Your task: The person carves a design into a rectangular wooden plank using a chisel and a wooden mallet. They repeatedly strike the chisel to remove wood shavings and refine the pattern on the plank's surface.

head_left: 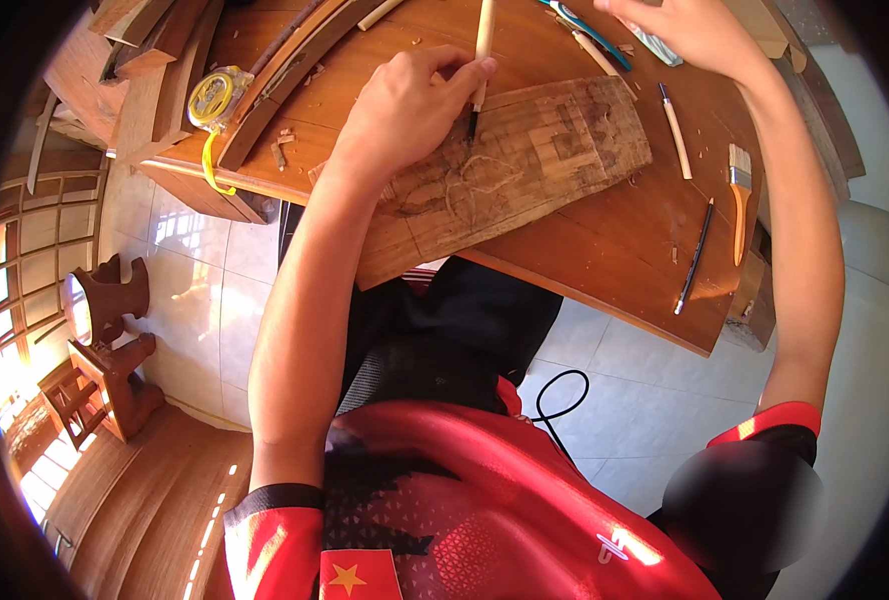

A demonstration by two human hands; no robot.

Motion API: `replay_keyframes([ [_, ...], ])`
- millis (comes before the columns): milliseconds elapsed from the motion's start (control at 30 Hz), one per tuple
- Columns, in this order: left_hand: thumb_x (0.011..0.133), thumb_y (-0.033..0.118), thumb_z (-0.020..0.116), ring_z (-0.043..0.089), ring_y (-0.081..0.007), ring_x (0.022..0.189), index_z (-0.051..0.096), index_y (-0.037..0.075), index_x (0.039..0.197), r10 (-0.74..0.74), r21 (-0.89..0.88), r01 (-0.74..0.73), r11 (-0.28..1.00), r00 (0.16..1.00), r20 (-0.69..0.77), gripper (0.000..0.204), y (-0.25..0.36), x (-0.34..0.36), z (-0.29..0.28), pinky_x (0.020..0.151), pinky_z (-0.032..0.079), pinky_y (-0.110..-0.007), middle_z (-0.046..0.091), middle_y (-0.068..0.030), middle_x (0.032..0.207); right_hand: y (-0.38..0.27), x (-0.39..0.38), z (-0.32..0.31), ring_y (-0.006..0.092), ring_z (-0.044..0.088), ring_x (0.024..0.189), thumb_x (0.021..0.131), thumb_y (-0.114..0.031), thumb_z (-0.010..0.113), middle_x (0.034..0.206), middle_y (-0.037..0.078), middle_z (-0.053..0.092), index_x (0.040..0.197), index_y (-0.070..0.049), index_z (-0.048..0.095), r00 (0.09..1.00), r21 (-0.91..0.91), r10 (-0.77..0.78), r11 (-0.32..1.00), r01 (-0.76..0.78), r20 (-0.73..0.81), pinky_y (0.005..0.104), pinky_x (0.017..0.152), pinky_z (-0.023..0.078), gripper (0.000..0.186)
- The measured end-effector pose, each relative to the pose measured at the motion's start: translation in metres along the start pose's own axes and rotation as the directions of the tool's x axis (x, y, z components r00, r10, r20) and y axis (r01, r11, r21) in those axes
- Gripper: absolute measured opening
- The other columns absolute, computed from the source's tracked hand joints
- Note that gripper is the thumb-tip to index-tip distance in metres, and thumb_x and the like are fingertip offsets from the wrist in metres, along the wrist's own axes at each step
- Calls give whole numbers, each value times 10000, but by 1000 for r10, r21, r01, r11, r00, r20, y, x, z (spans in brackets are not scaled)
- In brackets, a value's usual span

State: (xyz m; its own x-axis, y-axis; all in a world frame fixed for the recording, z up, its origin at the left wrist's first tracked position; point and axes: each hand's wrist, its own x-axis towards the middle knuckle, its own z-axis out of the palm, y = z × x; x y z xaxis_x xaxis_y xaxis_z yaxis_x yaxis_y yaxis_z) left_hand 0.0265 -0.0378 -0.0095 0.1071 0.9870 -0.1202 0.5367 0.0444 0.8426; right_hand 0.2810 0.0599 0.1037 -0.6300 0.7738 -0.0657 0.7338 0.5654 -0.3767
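My left hand (405, 108) is closed round a wood-handled carving chisel (484, 38). The chisel stands nearly upright, its dark metal end over a long, weathered wooden board (545, 165). Curved lines and blocky shapes mark the board's face, and its near-left end juts past the table edge. At the top right, my right hand (700, 35) reaches over the table, partly cut off by the picture's edge. Beside its fingers lies a pale, whitish-blue object (657, 47); whether the hand grips it is hidden.
The brown wooden table (605, 260) bears another wood-handled tool (677, 135), a flat paintbrush (740, 200), a dark pencil (697, 255) and wood chips. A yellow tape measure (217, 98) and curved wood strips lie at the left. A teal-handled tool (590, 35) is at the far side.
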Motion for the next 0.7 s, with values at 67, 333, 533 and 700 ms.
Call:
replay_keyframes([
  [67, 996, 486, 627, 661, -219, 808, 753, 64, 1138, 1, 23, -1, 1000, 1000, -1, 463, 1, 1, -1, 813, 515, -365, 715, -127, 860, -3, -1, -2, 184, 670, 842, 904, -152, 733, 922, 150, 743, 1208, 74, 679, 993, 64, 114, 991, -114, 4, 347, 784, 542, 383],
  [333, 985, 510, 632, 663, -234, 800, 756, 76, 1136, 10, 52, -9, 999, 1000, -27, 476, 2, -3, 0, 803, 517, -372, 709, -129, 850, 5, -9, 3, 185, 683, 888, 920, -126, 724, 1017, 170, 758, 1213, 82, 678, 995, 9, 41, 999, -42, 87, 349, 808, 548, 362],
  [533, 988, 531, 613, 654, -235, 786, 752, 78, 1138, 24, 75, -20, 997, 999, -49, 497, -1, -2, 1, 791, 513, -379, 702, -119, 839, -5, -6, -1, 172, 660, 828, 942, -126, 712, 942, 132, 756, 1222, 78, 670, 986, 9, 146, 989, -147, 78, 332, 776, 538, 349],
  [700, 982, 526, 627, 644, -223, 758, 749, 71, 1134, 23, 81, -20, 997, 999, -29, 495, 0, -1, -1, 772, 514, -378, 697, -117, 822, -9, -5, 1, 174, 643, 777, 924, -149, 728, 870, 112, 738, 1212, 59, 687, 954, 94, 296, 950, -298, 36, 343, 750, 527, 357],
])
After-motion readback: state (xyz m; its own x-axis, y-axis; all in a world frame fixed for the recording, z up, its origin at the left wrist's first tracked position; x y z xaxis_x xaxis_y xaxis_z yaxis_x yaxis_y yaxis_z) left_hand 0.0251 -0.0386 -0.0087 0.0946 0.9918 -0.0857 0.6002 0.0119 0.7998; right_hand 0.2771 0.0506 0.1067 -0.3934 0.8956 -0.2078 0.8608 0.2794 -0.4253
